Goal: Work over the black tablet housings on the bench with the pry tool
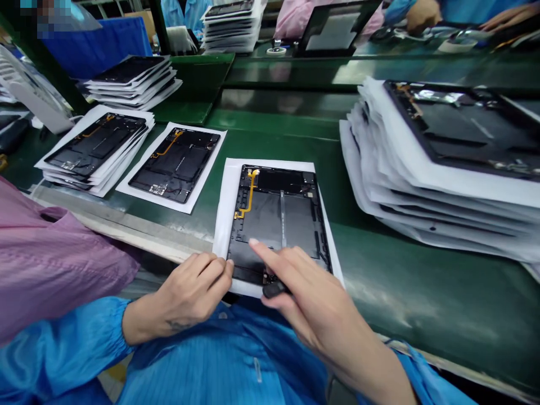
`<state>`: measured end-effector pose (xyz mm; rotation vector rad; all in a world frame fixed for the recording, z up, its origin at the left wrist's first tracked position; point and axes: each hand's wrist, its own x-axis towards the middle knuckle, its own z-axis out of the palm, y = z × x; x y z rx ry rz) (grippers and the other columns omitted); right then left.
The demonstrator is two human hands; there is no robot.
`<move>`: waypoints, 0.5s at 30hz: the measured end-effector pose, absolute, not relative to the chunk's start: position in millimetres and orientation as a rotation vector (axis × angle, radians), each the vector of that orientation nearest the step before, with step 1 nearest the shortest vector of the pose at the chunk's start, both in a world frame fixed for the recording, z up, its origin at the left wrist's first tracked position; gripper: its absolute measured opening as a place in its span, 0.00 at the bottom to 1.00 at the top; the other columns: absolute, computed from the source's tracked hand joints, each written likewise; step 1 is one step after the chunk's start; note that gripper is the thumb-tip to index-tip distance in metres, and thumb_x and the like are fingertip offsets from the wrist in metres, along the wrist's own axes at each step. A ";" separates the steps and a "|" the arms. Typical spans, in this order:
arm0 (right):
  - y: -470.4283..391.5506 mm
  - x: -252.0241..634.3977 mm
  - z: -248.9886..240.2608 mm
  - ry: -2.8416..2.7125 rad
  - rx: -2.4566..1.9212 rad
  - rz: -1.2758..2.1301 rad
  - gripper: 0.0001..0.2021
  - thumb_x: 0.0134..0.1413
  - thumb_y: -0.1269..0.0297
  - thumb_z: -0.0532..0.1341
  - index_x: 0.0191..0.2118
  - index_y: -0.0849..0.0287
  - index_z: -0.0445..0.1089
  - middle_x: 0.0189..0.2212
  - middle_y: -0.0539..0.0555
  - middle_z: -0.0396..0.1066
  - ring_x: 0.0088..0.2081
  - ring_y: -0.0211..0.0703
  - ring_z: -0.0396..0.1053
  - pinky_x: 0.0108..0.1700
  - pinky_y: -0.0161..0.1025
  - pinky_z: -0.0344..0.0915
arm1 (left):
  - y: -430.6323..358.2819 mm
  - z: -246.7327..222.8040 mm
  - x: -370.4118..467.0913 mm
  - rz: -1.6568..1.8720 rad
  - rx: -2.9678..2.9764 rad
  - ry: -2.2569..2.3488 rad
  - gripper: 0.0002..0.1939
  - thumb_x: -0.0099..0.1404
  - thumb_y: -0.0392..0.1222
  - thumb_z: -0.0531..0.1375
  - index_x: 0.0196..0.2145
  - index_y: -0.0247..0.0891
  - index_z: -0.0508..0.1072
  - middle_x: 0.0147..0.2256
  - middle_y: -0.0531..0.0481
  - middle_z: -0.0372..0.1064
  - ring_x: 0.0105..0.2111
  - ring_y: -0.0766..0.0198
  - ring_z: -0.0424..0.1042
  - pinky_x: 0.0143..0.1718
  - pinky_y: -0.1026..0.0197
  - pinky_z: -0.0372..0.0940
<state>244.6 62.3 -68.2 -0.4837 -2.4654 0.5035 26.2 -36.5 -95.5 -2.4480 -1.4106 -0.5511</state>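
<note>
A black tablet back cover (264,219) lies on a white paper sheet (223,225) on the green bench, directly before me. An orange flex cable (252,194) runs down its left side. Curled at the near left corner, the fingers of my left hand (192,289) grip the cover's edge. My right hand (314,292) is over the near edge, its index finger stretched out across the cover. Between its thumb and other fingers is a short black object (274,289); its kind cannot be made out. The hand hides part of the cover's near right side.
To the left lie another cover on paper (177,163) and a stack of covers (97,146), with a further stack (133,81) behind. A tall stack (439,169) stands at right. Co-workers' hands (424,16) show across the bench; a pink sleeve (54,259) is close at left.
</note>
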 end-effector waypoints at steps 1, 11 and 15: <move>63.7 246.2 -66.4 -2.458 -0.505 0.436 0.21 0.74 0.59 0.48 0.65 0.61 0.58 0.35 0.55 0.71 0.34 0.44 0.68 0.36 0.40 0.69 | -36.1 -96.2 26.4 -0.591 -2.449 -1.420 0.15 0.74 0.30 0.50 0.53 0.26 0.70 0.39 0.38 0.75 0.38 0.55 0.75 0.41 0.53 0.74; 59.9 232.1 -88.0 -2.498 -0.499 0.430 0.12 0.69 0.73 0.51 0.44 0.62 0.72 0.32 0.55 0.71 0.33 0.43 0.65 0.34 0.41 0.62 | -33.1 -95.3 10.0 -1.134 -2.488 -1.781 0.13 0.74 0.28 0.51 0.50 0.37 0.70 0.41 0.46 0.73 0.42 0.64 0.74 0.45 0.62 0.70; 55.7 233.2 -93.7 -2.426 -0.503 0.461 0.11 0.67 0.76 0.53 0.42 0.62 0.72 0.31 0.55 0.71 0.32 0.43 0.64 0.34 0.41 0.61 | -26.2 -88.1 10.0 -0.862 -2.656 -1.727 0.07 0.75 0.31 0.53 0.44 0.37 0.70 0.38 0.48 0.69 0.39 0.63 0.70 0.41 0.61 0.67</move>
